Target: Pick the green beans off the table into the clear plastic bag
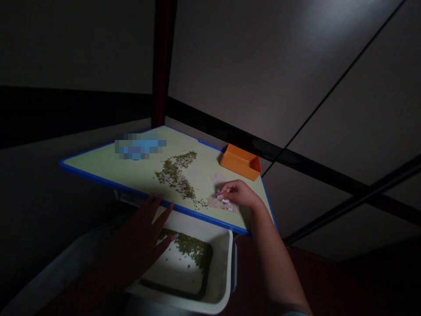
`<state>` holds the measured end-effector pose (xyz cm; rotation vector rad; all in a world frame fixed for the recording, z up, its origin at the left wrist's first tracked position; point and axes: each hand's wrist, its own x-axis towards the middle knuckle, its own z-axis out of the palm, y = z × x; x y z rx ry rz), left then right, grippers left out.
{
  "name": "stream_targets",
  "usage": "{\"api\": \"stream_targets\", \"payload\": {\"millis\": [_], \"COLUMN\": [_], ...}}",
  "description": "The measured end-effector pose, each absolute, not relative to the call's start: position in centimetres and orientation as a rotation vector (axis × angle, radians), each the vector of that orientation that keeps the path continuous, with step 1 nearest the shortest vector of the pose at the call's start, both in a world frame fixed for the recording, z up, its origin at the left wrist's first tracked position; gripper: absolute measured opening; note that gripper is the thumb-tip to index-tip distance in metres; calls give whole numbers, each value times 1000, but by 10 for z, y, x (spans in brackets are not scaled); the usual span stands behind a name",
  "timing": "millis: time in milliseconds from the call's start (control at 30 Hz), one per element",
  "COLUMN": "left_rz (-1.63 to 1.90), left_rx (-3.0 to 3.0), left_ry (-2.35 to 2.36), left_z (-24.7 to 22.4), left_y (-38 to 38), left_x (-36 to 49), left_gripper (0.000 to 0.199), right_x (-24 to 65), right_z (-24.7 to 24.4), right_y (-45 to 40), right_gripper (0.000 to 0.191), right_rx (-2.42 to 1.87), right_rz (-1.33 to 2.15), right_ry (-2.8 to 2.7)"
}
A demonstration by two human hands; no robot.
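My right hand (237, 193) is closed in a pinch over a small clear plastic bag (233, 207) lying near the right end of a pale tabletop (144, 173). A thin red strip and several small white pieces (225, 201) show at the fingertips. What the fingers grip is hidden. To the left of the bag, small green grains (176, 175) lie scattered in a curved patch. My left hand (148, 241) has its fingers spread at the table's blue front edge, touching it or just above it. Below that hand, a white bin (226, 272) holds more green grains.
An orange open box (240, 161) stands at the back right of the table. At the back left, a blue item (140, 148) is blurred by pixels. Panelled walls (250, 74) close in behind the table, with a dark red post (162, 66) at the corner.
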<state>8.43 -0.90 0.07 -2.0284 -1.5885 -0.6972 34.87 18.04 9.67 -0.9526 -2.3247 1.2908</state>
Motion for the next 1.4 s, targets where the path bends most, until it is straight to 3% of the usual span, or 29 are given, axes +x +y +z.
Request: {"api": "stream_targets", "payload": {"millis": [767,1400], "left_rz": [-688,-707], "left_rx": [-2003,-2005], "left_ry": [-1513,-1528], "left_z": [-1,0], "left_y": [-7,-8], "left_x": [84,84], "left_gripper": [67,63], "right_x": [341,338], "right_z": [95,92], "right_y": [177,175], "right_gripper": [44,44], "right_rx": [-936,-888], "right_rz": [1282,1464], "right_ry": [-2328,-2293]}}
